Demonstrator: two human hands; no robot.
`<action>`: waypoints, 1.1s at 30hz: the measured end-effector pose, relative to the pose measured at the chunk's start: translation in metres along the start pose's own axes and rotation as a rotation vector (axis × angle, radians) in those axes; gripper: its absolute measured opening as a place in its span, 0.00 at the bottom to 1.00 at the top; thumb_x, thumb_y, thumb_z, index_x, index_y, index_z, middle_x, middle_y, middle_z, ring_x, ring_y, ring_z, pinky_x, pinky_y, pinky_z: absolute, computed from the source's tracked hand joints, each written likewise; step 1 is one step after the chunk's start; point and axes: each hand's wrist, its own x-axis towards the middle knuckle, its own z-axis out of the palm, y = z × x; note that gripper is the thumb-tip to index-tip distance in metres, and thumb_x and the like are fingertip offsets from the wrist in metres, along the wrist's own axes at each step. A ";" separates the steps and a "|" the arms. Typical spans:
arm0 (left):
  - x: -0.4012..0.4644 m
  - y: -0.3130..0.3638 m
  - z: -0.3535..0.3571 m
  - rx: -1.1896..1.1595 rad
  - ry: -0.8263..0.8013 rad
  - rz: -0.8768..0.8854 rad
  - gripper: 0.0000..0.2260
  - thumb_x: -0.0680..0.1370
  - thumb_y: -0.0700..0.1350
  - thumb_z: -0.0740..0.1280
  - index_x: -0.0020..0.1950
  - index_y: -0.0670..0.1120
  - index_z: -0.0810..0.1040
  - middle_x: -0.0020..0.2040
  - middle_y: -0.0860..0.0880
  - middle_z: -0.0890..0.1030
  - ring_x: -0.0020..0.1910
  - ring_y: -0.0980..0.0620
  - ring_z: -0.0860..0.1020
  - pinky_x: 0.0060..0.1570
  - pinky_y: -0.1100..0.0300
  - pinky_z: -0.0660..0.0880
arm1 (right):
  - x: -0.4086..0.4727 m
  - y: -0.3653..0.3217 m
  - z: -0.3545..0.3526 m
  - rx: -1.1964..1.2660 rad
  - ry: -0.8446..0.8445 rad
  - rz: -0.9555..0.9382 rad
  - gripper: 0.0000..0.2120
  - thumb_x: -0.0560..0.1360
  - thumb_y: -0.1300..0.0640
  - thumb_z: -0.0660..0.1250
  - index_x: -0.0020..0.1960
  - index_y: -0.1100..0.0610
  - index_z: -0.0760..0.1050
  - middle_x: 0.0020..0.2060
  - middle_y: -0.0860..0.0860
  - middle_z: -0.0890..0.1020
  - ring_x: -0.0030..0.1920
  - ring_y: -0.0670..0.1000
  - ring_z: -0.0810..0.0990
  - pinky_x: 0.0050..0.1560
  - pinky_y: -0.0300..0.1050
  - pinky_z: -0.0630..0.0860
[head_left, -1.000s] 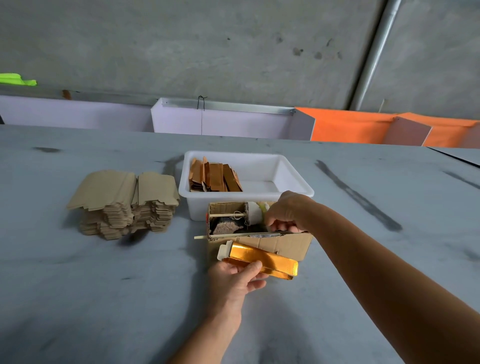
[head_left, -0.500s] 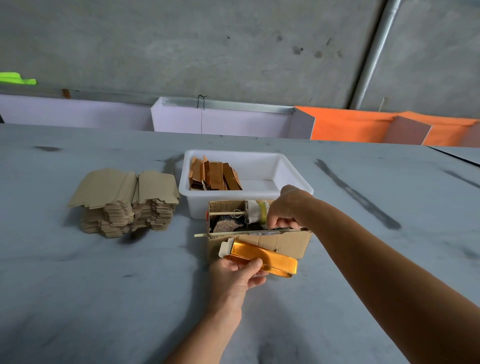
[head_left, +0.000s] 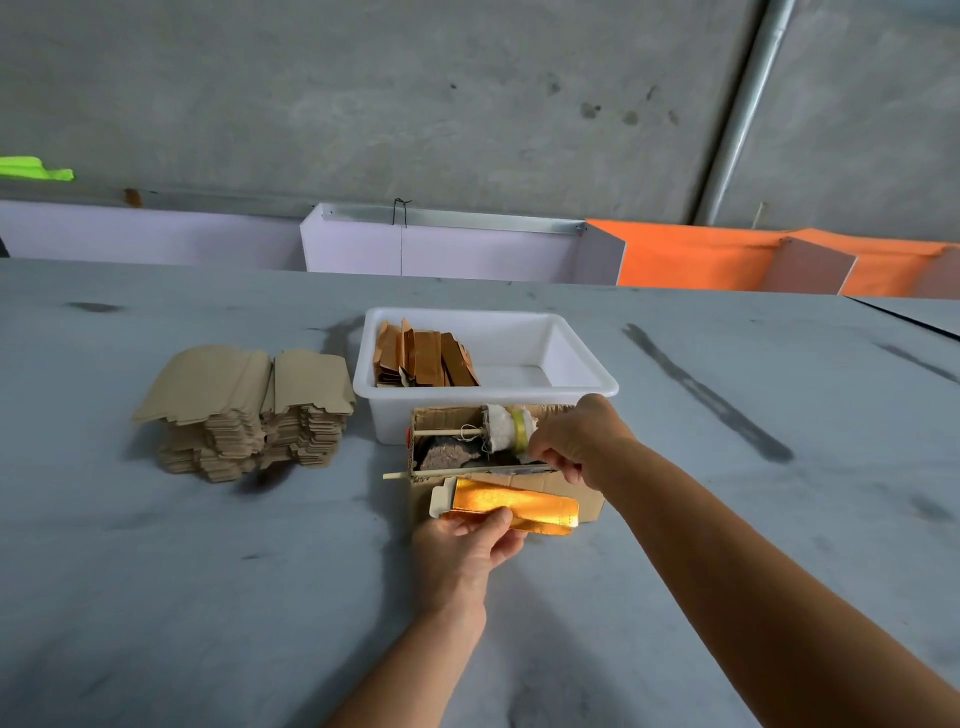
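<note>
Two hands at work, apart from each other, both over the front of a grey, smudged desk (head_left: 208, 597). The left hand (head_left: 470, 540) pinches a gold carton (head_left: 511, 501): thumb on top, fingers curled under its near edge. The carton is flat, long & rectangular, w/ shiny crinkled foil skin and a plain white tab at its left end. It's held just in front of the cardboard box (head_left: 592, 505), overlapping that box's front wall.

The right hand (head_left: 576, 436) reaches into the box from the right, fingers curled down at the near rim, by the right end of a long thin stick (head_left: 457, 473) lying across that rim. Can't tell if the fingers actually grip the stick or only touch it.

Inside the rough, open-topped corrugated box: a white fluffy wad (head_left: 501, 422) w/ a yellow-green band round it, a short skewer (head_left: 447, 432) poking out its left side, and a dark crusty lump (head_left: 447, 454).

Behind, touching the box, is a white tub (head_left: 582, 358), smooth plastic w/ rounded corners; its left part holds a bundle of brown-gold strips (head_left: 423, 358) standing on edge. Left of the tub, well apart from the hands, sit stacked blanks (head_left: 244, 410): matt kraft card, flat, w/ notched stepped edges.
</note>
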 end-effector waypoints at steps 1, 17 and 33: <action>0.000 -0.001 0.000 0.003 0.002 0.007 0.07 0.71 0.28 0.70 0.41 0.40 0.78 0.31 0.47 0.83 0.28 0.48 0.82 0.27 0.61 0.78 | -0.001 0.002 0.000 0.035 0.003 0.004 0.11 0.65 0.74 0.69 0.37 0.62 0.70 0.35 0.59 0.73 0.26 0.50 0.68 0.17 0.32 0.61; 0.000 -0.002 0.000 0.036 0.014 0.030 0.10 0.71 0.30 0.71 0.41 0.44 0.77 0.31 0.53 0.83 0.31 0.51 0.83 0.28 0.63 0.78 | -0.030 0.029 0.004 0.278 0.052 -0.059 0.12 0.65 0.68 0.74 0.34 0.58 0.72 0.27 0.54 0.74 0.27 0.49 0.70 0.26 0.40 0.65; 0.004 -0.005 -0.001 0.069 0.056 -0.023 0.07 0.69 0.32 0.73 0.41 0.40 0.77 0.34 0.47 0.83 0.32 0.47 0.83 0.29 0.61 0.79 | -0.036 0.048 0.010 0.294 0.051 -0.074 0.18 0.67 0.62 0.76 0.53 0.58 0.74 0.44 0.55 0.78 0.42 0.51 0.77 0.34 0.42 0.73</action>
